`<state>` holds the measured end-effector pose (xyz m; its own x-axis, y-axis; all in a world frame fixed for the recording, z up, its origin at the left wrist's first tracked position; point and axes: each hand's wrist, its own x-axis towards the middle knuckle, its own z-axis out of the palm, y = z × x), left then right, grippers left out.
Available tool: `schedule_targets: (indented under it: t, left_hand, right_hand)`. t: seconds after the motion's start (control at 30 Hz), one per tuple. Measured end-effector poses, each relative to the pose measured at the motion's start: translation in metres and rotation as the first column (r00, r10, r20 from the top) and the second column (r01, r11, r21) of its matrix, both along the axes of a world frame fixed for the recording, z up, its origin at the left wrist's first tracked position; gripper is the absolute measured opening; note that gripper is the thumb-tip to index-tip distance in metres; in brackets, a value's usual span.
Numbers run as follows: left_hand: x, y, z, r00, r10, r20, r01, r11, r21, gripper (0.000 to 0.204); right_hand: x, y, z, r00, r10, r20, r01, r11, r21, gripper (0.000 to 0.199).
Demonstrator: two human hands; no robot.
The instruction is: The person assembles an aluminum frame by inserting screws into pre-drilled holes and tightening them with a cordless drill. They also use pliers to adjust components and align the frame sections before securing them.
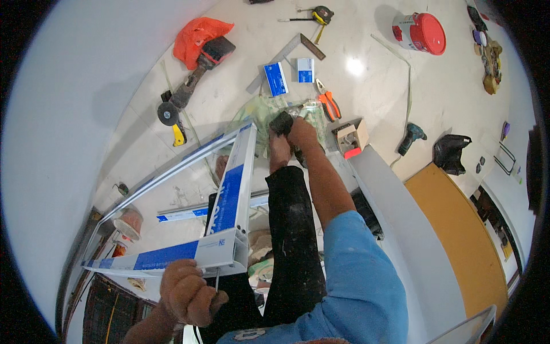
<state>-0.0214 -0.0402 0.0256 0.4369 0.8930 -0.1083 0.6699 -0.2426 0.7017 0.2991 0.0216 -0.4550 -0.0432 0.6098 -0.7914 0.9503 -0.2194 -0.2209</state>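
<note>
My left hand (pixel 189 292) is closed at the near rail of a white metal frame (pixel 223 252) covered with blue and white protective film, close to its corner. A thin metal rod (pixel 217 279) shows between that corner and my thumb; whether my hand grips it I cannot tell. My right arm reaches down to the floor beside my bare foot (pixel 279 152). There my right hand (pixel 303 135) is closed around a dark tool (pixel 281 122) with a silvery front, mostly hidden by the hand. Pliers with orange handles (pixel 328 103) lie just beyond it.
An angle grinder (pixel 186 86) lies far left by an orange bag (pixel 195 41). Two small blue-white boxes (pixel 275 79), a metal square (pixel 312 46) and a tape measure (pixel 322 15) lie ahead. Rightward are an open carton (pixel 352 137), a drill (pixel 412 139) and a red-lidded bucket (pixel 419 33).
</note>
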Motion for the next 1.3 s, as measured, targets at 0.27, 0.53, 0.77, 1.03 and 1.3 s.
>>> schedule_targets:
  t: [0.27,0.53,0.77,1.03,1.3]
  left_hand:
    - [-0.018,-0.007,0.022,0.978,-0.098,0.185,0.147,0.950,-0.274,0.031]
    - [-0.046,0.044,0.004,0.948,0.167,0.269,0.002,0.846,-0.534,0.020]
    - [-0.033,0.097,-0.155,0.786,0.611,-0.092,-0.560,0.640,-0.527,0.010]
    - [-0.017,0.125,-0.257,0.889,0.381,-0.254,-0.457,0.692,-0.559,0.037]
    - [-0.071,0.056,-0.026,0.979,0.168,0.118,-0.065,0.795,-0.603,0.065]
  right_hand:
    - [-0.035,0.174,-0.046,0.957,0.194,0.218,-0.291,0.674,0.679,0.021]
    - [-0.036,0.194,-0.066,0.895,0.289,0.341,-0.443,0.673,0.592,0.027]
    - [0.015,0.176,0.007,0.828,-0.503,-0.247,0.554,0.664,0.503,0.034]
    - [0.081,0.081,0.243,0.566,-0.671,-0.480,0.794,0.600,0.097,0.020]
    - [-0.030,0.013,0.479,0.554,-0.665,-0.501,0.710,0.692,-0.133,0.024]
